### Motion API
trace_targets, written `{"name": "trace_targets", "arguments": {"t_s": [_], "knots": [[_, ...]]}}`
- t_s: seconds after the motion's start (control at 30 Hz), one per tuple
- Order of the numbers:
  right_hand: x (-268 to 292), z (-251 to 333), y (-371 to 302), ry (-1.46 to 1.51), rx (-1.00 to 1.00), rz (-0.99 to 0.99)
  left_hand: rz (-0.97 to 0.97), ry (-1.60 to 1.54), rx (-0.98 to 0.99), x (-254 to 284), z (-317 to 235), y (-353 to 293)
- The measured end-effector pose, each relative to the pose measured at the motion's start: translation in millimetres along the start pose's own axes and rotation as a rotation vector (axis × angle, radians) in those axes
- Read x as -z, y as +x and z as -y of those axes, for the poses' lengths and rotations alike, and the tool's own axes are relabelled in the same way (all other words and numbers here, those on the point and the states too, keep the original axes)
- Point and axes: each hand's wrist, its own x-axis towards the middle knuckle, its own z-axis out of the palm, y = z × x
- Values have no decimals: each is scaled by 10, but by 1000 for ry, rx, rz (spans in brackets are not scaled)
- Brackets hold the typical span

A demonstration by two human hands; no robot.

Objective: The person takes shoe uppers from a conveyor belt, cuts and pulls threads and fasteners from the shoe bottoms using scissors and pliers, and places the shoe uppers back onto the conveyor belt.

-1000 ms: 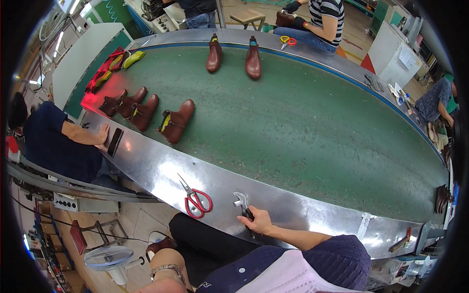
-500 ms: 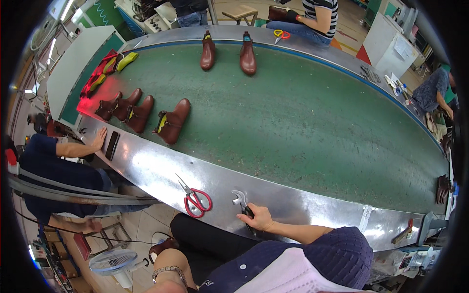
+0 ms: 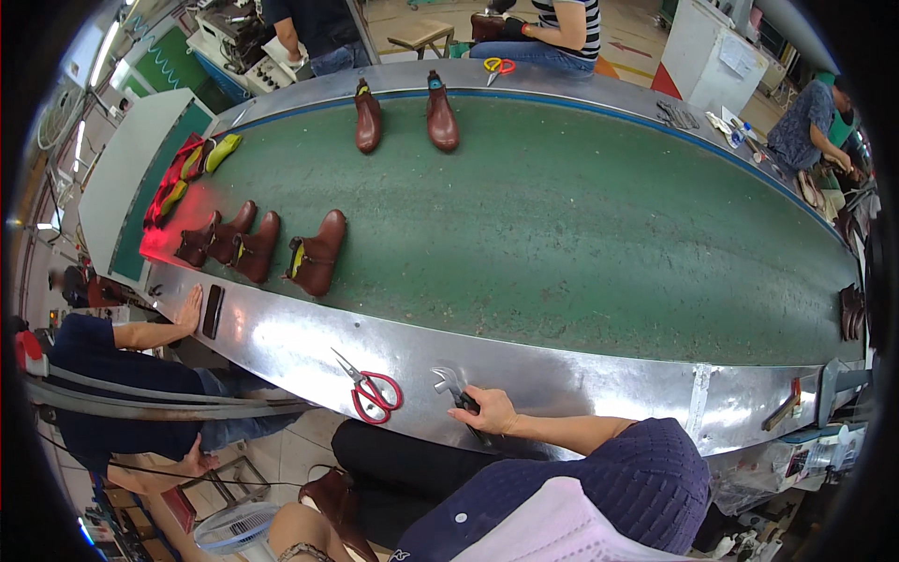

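My right hand [image 3: 492, 412] is closed around the dark handle of a hammer [image 3: 447, 379], whose metal head sits over the steel table edge [image 3: 562, 398]. Left of it, red-handled scissors [image 3: 376, 398] lie with their blades pointing away from me. Low in the picture, beside my dark trousers, is my left hand [image 3: 298, 529], with a bracelet at the wrist. It is against a brown ankle boot [image 3: 330, 496] below table height and appears to grip it; its fingers are hidden.
Several brown boots [image 3: 320, 255] stand on the green conveyor belt [image 3: 562, 234], two of them [image 3: 443, 117] at the far side. A co-worker's hand [image 3: 190, 309] rests by a dark phone-like slab [image 3: 213, 312]. A fan [image 3: 234, 529] stands at lower left. Yellow-red scissors [image 3: 499, 67] lie across the belt.
The view has shifted, so the belt and boots sit lower and further left. My left hand and its boot have moved down, with more of the boot showing. My right hand keeps hold of the hammer.
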Motion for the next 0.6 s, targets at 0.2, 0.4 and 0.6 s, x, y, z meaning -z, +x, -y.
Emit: {"name": "trace_targets", "arguments": {"t_s": [0.2, 0.4, 0.6], "knots": [[11, -1, 5, -38, -63, 40, 135, -9, -96, -41, -30, -27], [-65, -3, 45, 16, 17, -20, 140, 221, -268, 119, 3, -403], [155, 100, 137, 422, -335, 98, 874, 901, 249, 920, -342, -867]]}}
